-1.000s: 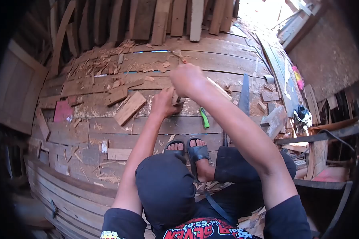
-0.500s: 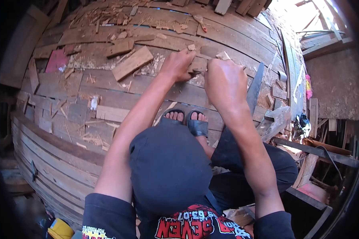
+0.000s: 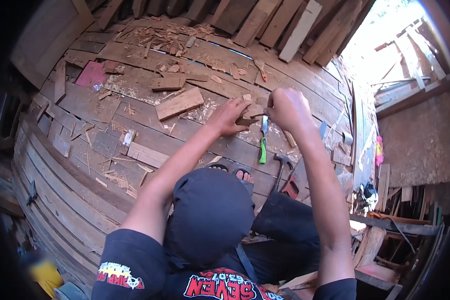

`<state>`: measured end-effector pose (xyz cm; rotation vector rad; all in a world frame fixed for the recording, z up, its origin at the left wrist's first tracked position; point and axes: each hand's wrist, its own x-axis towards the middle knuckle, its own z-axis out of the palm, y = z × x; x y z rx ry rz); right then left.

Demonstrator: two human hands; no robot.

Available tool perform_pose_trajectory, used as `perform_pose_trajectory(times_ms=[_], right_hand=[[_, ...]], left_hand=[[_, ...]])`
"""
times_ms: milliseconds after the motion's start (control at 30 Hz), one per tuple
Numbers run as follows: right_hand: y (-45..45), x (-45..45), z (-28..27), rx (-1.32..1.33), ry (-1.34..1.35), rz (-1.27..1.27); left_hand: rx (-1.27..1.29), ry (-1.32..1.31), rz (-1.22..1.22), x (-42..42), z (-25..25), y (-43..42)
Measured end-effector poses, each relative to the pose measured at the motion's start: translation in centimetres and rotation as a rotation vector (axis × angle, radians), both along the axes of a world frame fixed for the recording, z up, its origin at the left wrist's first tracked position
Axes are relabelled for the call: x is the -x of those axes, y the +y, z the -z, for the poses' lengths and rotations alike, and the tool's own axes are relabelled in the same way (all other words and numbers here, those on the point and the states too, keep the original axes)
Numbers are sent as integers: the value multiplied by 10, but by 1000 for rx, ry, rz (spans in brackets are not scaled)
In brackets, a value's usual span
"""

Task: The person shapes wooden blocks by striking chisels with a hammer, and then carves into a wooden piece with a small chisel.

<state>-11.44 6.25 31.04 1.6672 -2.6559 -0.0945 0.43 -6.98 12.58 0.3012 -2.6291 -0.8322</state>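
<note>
My left hand (image 3: 231, 116) is closed around the left side of a small notched wooden block (image 3: 253, 111), low over the plank floor. At the block's right side, my right hand (image 3: 288, 107) is curled into a fist with a thin dark tip poking out toward the wood; the rest is hidden in the fingers. Just below the hands lies a chisel with a green handle (image 3: 262, 150), blade pointing toward the block. A claw hammer (image 3: 281, 167) rests right of it, near my knee. Beside the hammer shows a red saw handle (image 3: 290, 188), partly covered by my leg.
Wood shavings (image 3: 170, 42) and offcuts litter the floor. A larger wooden block (image 3: 180, 104) lies left of my hands. Beyond them is a paintbrush (image 3: 261, 70). Boards (image 3: 257, 22) lean at the back, and a stack of planks (image 3: 60, 195) stands at left.
The view has shifted, showing more of the leaning boards. The chisel and hammer have come into sight below the hands. My left hand's fingers look more extended along the block.
</note>
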Motion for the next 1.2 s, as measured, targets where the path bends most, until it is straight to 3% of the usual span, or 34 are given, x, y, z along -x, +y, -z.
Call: perform_pose_trajectory(times_ms=[67,167,200,533,567,667,733,933,1133,1200], right_hand=[[-16,5,-2,-85,8,10],[-37,-11,-18,-391,125,-21],[-50,-21,-33,-619,64,55],[-22,4,8,-114,233,-77],[-16,-8,3,-97,184,-82],[1,-25,13,-34,152,-81],[12,-7,38,9,169,-34],[28,-47,47,21,312,42],[27,-77,50,4,284,176],[39,-65,93,117,202,252]], left_hand=[[-39,34,-133,7,-1,7],[-23,-28,-108,13,0,-5],[25,10,-129,14,6,-5],[-19,-111,-156,39,13,-21],[52,39,-103,42,32,-26],[60,-173,-79,44,31,-29],[39,-178,-148,33,17,-19],[-3,-246,-154,30,16,-16],[1,-171,-181,33,16,-22],[-137,-186,-294,46,16,-25]])
